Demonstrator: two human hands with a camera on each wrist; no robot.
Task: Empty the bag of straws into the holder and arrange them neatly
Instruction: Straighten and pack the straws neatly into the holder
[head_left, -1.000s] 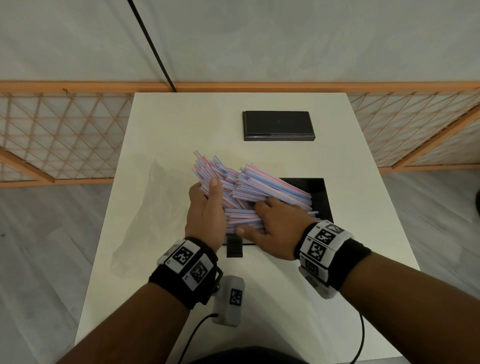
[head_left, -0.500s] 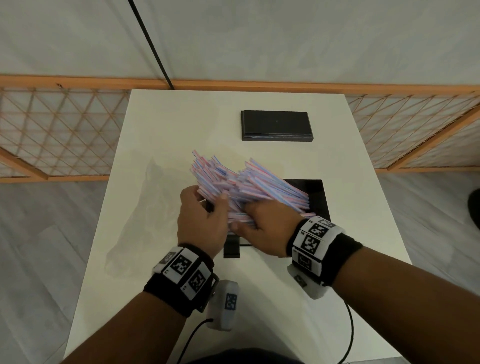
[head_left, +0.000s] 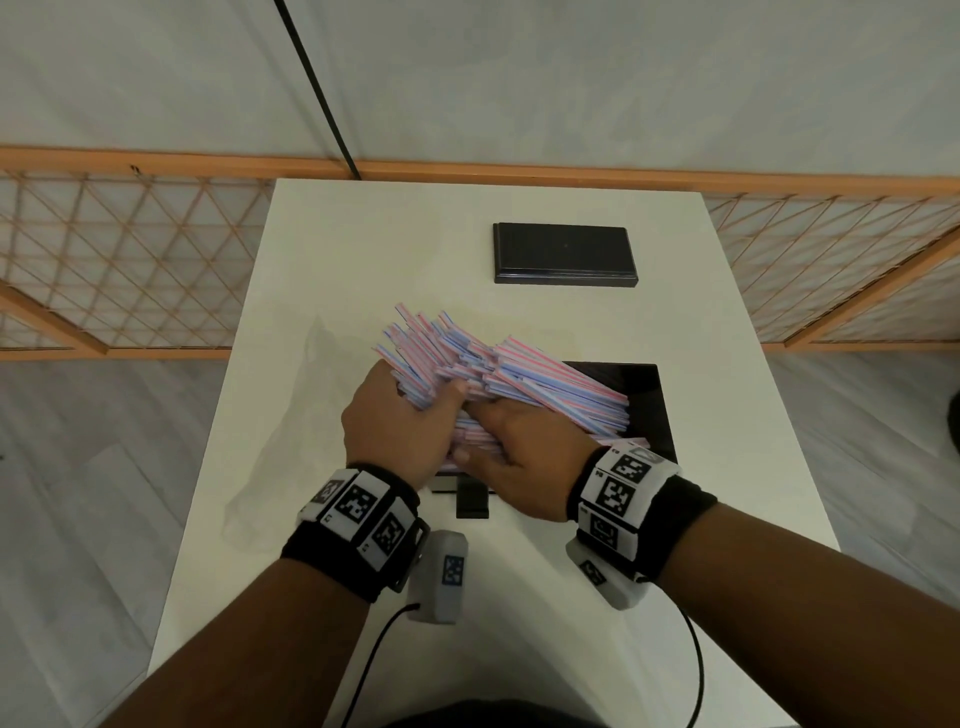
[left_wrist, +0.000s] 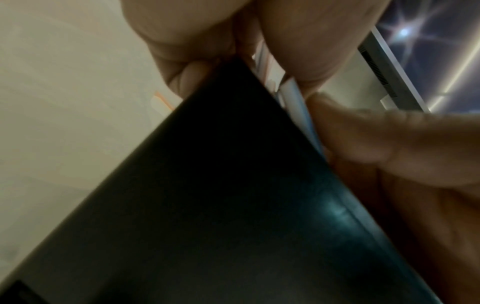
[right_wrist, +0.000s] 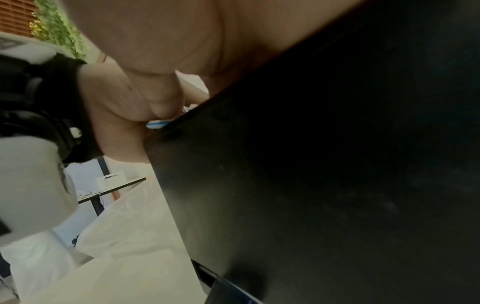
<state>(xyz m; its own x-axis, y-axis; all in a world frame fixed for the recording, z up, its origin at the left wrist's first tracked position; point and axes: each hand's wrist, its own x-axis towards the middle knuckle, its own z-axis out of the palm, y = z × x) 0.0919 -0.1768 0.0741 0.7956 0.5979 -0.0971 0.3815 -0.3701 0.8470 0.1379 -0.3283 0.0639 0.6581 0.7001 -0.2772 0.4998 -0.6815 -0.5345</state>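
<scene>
While the emptied plastic bag lies left of centre, the left hand and right hand both clasp the striped straws, fanned askew over the black holder at mid-frame. Arranging is in hand; next, I judge, squaring them lengthwise into the box.

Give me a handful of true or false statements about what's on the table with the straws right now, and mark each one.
1. Both hands are on the straws. True: the left hand and the right hand grip the pile.
2. The straws stand upright in the holder. False: they lie fanned and slanted across it.
3. The black lid sits closed on the holder. False: it lies apart, farther back on the table.
4. The clear bag lies left of the hands. True.
</scene>
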